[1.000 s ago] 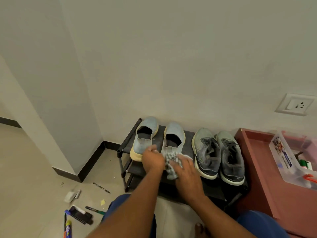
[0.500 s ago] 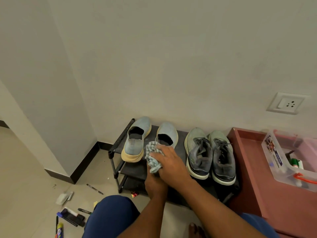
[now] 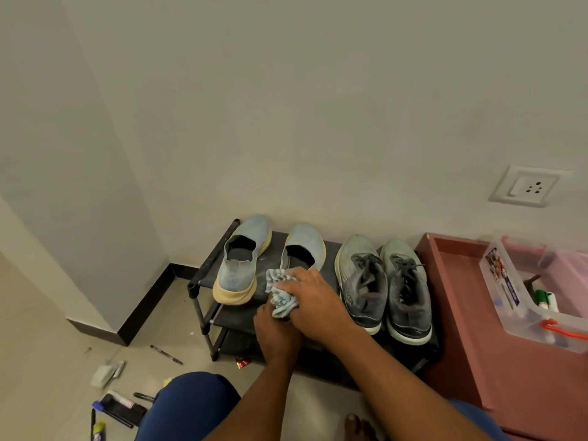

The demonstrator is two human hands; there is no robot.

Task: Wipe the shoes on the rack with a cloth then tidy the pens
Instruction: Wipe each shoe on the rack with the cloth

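A black shoe rack (image 3: 199, 283) holds two pairs of shoes. The left light-blue slip-on (image 3: 243, 259) stands alone. My right hand (image 3: 315, 300) grips a crumpled pale striped cloth (image 3: 281, 296) and presses it on the heel of the right light-blue slip-on (image 3: 307, 241). My left hand (image 3: 275, 332) sits just below, wrapped round that shoe's heel at the rack's front edge, its fingertips hidden by the cloth. Two grey laced sneakers (image 3: 362, 281) (image 3: 409, 292) stand to the right. Pens and markers lie on the floor at the lower left, including one pen (image 3: 166, 354) and a marker (image 3: 122, 401).
A reddish low table (image 3: 461, 313) stands right of the rack, bearing a clear plastic box (image 3: 509, 300) with markers inside. A wall corner with black skirting juts out on the left. A white eraser-like block (image 3: 106, 374) lies on the floor. My knees are at the bottom.
My left hand went from on top of the shoe's heel to under my right hand. My right hand with the cloth slid left over the heel. The view shifted slightly.
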